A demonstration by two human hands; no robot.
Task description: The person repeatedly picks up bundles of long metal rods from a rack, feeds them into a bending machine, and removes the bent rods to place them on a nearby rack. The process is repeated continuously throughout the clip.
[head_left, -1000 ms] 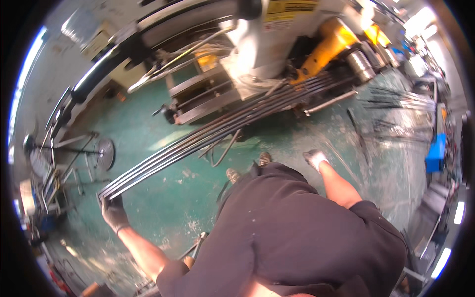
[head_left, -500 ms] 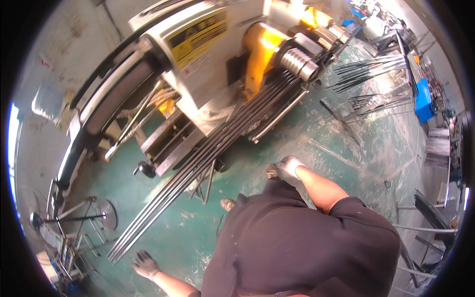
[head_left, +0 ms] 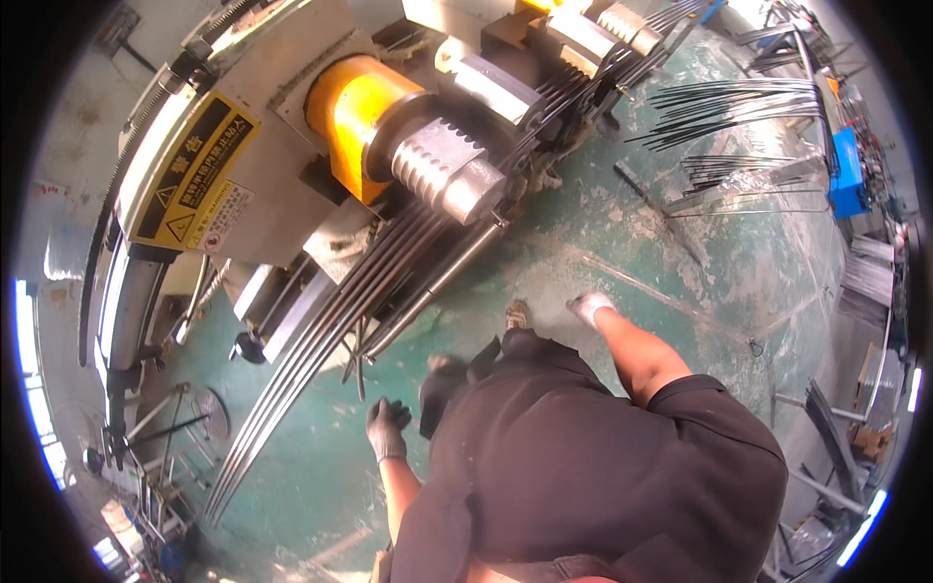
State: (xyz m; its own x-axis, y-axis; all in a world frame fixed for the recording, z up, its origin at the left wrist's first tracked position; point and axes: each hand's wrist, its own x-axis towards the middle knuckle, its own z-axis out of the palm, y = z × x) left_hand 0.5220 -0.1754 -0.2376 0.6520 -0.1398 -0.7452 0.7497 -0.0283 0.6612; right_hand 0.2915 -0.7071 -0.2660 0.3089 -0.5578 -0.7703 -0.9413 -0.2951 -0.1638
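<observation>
Both my hands wear light work gloves, and neither holds anything that I can see. My left hand (head_left: 388, 428) hangs beside my dark shirt, fingers loosely extended with dark fingertips. Nearest to it are several long metal rods (head_left: 292, 374), lying side by side and apart from the hand. These rods slant from the lower left up along a large machine (head_left: 282, 209), passing behind its ridged metal shaft (head_left: 449, 167). My right hand (head_left: 588, 307) is held out over the floor, its fingers loose and partly washed out by light. A yellow housing (head_left: 358, 112) surrounds the shaft's base.
Bundles of dark rods (head_left: 734, 105) rest at the far right beside a blue box (head_left: 847, 180). A bar (head_left: 661, 209) lies on the worn green floor (head_left: 544, 389). A metal stand with a round disc (head_left: 210, 416) is at the left. Metal pieces (head_left: 834, 442) lean at the right edge.
My left hand has come away from the rods' near ends, toward my body. The machine looks closer and farther left, its shaft larger. My right hand has shifted slightly up and right.
</observation>
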